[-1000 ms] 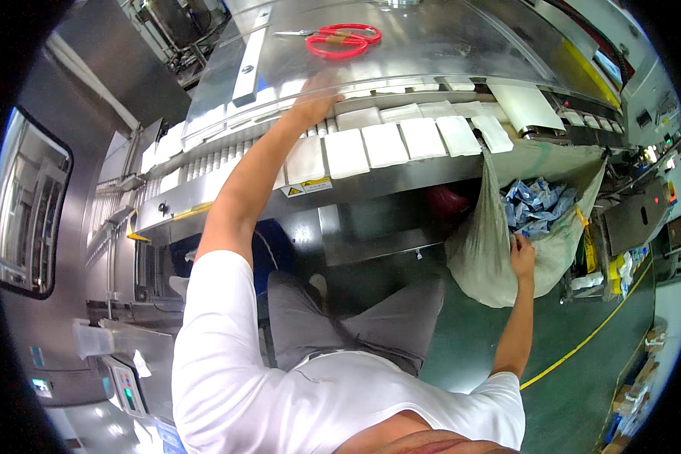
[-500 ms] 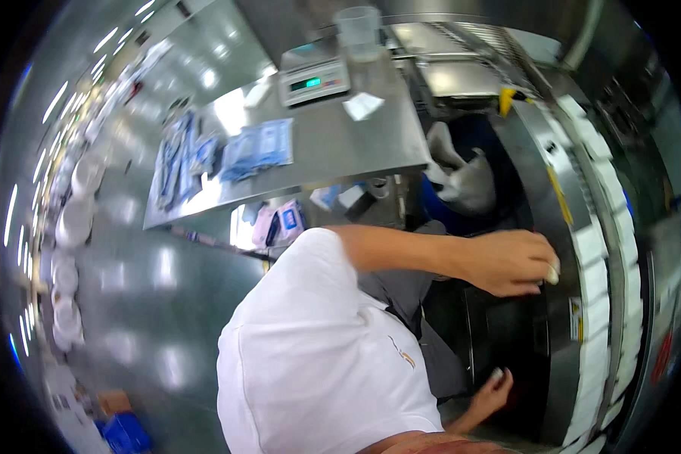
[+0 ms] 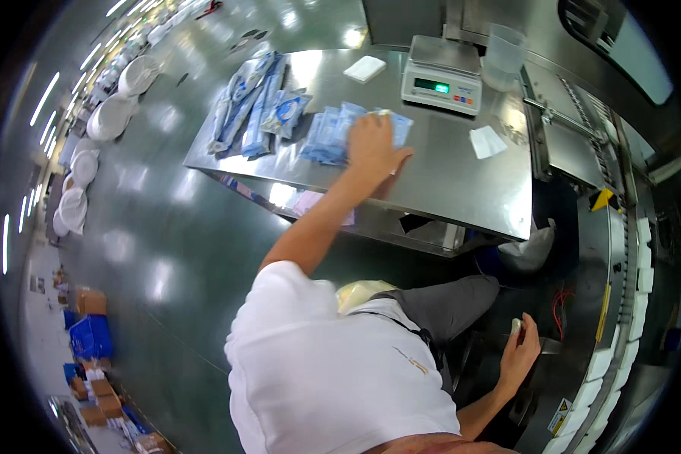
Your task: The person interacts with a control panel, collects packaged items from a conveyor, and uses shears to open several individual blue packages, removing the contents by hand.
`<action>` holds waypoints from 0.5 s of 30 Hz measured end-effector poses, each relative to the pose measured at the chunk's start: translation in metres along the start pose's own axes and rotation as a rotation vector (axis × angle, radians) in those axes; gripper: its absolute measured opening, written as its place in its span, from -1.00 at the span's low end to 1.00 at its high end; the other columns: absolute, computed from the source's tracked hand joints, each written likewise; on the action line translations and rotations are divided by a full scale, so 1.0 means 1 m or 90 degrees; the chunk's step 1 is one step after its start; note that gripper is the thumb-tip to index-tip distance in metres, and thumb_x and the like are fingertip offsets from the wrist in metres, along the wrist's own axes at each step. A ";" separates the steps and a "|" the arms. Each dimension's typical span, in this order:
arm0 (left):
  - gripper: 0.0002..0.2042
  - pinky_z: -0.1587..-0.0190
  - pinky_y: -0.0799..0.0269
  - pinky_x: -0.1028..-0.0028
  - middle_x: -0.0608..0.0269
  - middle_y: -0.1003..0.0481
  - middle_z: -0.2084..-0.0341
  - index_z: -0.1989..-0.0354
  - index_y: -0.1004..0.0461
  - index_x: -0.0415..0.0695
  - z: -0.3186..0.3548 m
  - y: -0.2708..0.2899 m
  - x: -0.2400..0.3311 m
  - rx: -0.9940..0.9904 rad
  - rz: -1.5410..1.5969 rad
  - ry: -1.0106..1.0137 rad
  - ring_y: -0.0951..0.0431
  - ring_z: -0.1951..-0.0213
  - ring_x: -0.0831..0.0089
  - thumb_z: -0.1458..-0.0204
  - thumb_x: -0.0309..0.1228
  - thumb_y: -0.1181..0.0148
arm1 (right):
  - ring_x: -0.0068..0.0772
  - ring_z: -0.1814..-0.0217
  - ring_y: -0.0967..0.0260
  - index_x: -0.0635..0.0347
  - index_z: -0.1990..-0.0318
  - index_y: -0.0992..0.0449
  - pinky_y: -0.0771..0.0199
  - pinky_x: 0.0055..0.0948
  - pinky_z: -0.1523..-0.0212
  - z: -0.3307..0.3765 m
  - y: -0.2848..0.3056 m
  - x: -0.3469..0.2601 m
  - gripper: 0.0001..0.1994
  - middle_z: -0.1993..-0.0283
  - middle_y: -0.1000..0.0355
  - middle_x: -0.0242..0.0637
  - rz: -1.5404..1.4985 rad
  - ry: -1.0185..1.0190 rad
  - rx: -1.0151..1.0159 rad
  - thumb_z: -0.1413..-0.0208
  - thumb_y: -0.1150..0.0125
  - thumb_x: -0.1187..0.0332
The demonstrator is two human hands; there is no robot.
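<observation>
Over blue packets (image 3: 324, 138), left hand (image 3: 374, 147), earlier beside conveyor (image 3: 617, 246).

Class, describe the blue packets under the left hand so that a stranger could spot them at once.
Find the steel table at the top of the view, with a white scale on it. Left of the scale, toward the table's near edge, lie the blue packets. Unlike the long blue strips farther left, these are shorter and partly hidden by the left hand.
</observation>
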State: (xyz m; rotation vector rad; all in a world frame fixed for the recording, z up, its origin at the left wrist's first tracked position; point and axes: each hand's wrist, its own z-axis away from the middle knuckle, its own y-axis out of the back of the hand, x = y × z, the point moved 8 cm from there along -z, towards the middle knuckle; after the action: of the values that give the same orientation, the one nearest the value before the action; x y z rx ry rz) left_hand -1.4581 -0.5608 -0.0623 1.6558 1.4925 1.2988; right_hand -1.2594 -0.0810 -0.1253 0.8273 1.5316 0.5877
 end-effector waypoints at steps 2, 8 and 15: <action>-0.19 -0.23 -0.37 0.06 -0.17 -0.46 -0.09 -0.23 -0.38 -0.31 -0.015 -0.026 0.017 -0.048 0.041 -0.021 -0.44 -0.17 -0.08 0.16 -0.10 -0.56 | -0.05 -0.06 -0.57 0.31 -0.16 -0.51 -0.56 -0.24 -0.06 -0.009 -0.016 -0.017 -0.64 -0.06 -0.55 0.01 -0.005 0.042 -0.011 -0.19 -0.21 0.63; -0.21 -0.26 -0.37 0.25 -0.10 -0.46 -0.13 -0.35 -0.28 -0.24 0.009 -0.030 0.082 -0.261 0.474 -0.215 -0.50 -0.18 0.07 0.14 -0.37 -0.45 | -0.18 0.12 -0.60 0.19 -0.12 -0.56 -0.60 -0.34 0.09 -0.019 -0.034 -0.059 -0.62 0.05 -0.59 -0.11 -0.137 0.086 -0.033 -0.11 -0.27 0.55; -0.13 -0.27 -0.32 0.14 -0.09 -0.33 -0.19 -0.39 -0.23 -0.19 0.165 -0.011 0.294 -0.477 0.521 -0.703 -0.40 -0.22 -0.03 0.21 -0.44 -0.48 | -0.40 0.18 -0.49 0.30 -0.10 -0.48 -0.53 -0.33 0.12 -0.001 0.019 -0.043 -0.57 0.18 -0.55 -0.12 -0.457 -0.117 0.064 -0.25 -0.33 0.17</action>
State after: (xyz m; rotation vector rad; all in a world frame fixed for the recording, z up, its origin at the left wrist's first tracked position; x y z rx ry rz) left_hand -1.3387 -0.2455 -0.0498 1.9060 -0.3254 0.7872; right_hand -1.2566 -0.1029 -0.0836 0.3433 1.5627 -0.0909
